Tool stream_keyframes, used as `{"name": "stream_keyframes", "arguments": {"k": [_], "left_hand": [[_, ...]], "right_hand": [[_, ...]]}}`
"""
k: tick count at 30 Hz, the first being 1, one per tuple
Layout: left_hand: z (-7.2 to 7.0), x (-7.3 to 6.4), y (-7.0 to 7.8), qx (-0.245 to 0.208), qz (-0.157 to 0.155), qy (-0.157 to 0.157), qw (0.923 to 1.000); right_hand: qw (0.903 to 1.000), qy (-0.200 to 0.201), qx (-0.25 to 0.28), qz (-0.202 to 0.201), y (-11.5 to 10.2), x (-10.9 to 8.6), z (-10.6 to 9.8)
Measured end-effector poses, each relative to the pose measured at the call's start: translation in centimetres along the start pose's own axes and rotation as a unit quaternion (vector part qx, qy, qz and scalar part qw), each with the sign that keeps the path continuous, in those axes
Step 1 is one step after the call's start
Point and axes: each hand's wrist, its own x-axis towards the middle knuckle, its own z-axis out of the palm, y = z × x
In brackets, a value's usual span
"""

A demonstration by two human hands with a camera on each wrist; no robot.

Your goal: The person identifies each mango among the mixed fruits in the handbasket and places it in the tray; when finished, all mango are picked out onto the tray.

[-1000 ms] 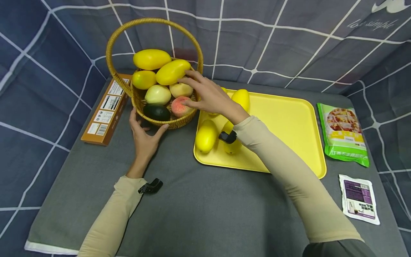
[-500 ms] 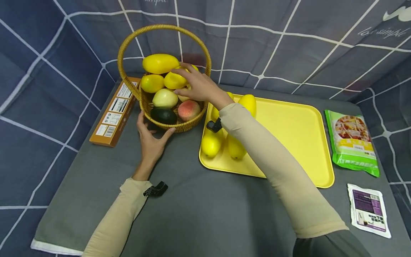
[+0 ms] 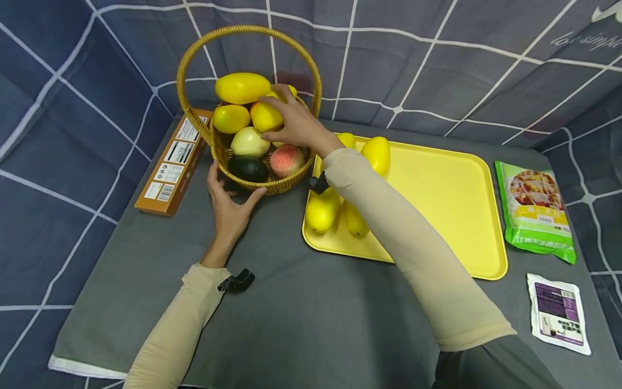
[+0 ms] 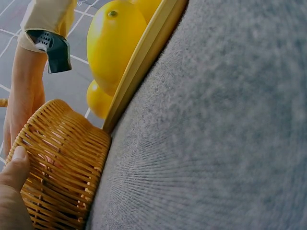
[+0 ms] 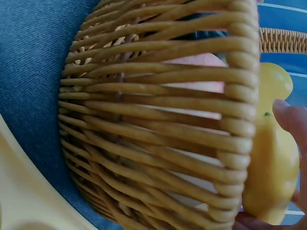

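Observation:
My right hand (image 3: pixel 296 124) grips a yellow mango (image 3: pixel 266 117) in the upper right of the woven basket (image 3: pixel 279 187). In the right wrist view its thumb presses that mango (image 5: pixel 273 163) near the rim. My left hand (image 3: pixel 228 212) holds the basket's near left side, thumb and fingers spread round the wall; the left wrist view shows its thumb (image 4: pixel 17 167) against the wicker. Other fruit lies in the basket: another long mango (image 3: pixel 243 88), a rounder yellow fruit (image 3: pixel 230 119), a pale green fruit (image 3: pixel 250 142), a dark green avocado (image 3: pixel 248 168) and a pink peach (image 3: pixel 286 160).
Right of the basket lies a yellow tray (image 3: pixel 437 200) with several yellow mangoes (image 3: pixel 323 210) at its left end. A brown box (image 3: pixel 172 167) is left of the basket. A green food packet (image 3: pixel 534 210) and a white-purple pouch (image 3: pixel 559 313) lie far right. The basket handle (image 3: pixel 250 29) arches overhead.
My right hand has drawn its fingers in around the mango, and its thumb has lifted away from the peach. The left hand stays on the basket. The head view has shifted slightly.

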Motion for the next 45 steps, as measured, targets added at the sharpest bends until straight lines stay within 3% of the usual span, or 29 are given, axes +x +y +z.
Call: {"name": "stream_keyframes", "arguments": {"k": [11,18,23,31,39,43,45], "left_hand": [[0.3,0.2,0.2,0.003,-0.004,0.001,1.0],[0.6,0.5,-3.6,0.015,0.006,0.004,0.9999],[0.3,0.5,-4.3,0.025,0.002,0.001,0.9997],[0.3,0.4,-4.1,0.028,-0.004,-0.001,0.9996],[0.2,0.0,0.3,0.007,-0.008,-0.005,0.9999],[0.2,0.0,0.1,0.008,-0.01,-0.004,0.9999],[0.3,0.1,-0.8,0.01,-0.009,-0.002,0.9999]], "right_hand": [[0.9966,0.067,0.032,-0.037,0.3,-2.0,-0.3],[0.9919,0.084,0.052,-0.079,0.7,-4.9,-0.2],[0.9876,0.105,0.059,-0.101,0.5,-6.7,-0.4],[0.9846,0.113,0.059,-0.12,0.4,-10.0,-0.5],[0.9809,0.128,0.059,-0.134,1.0,-13.2,-0.5],[0.9812,0.136,0.059,-0.124,1.5,-14.4,-0.8],[0.9818,0.139,0.06,-0.115,2.0,-14.9,-0.9]]}}
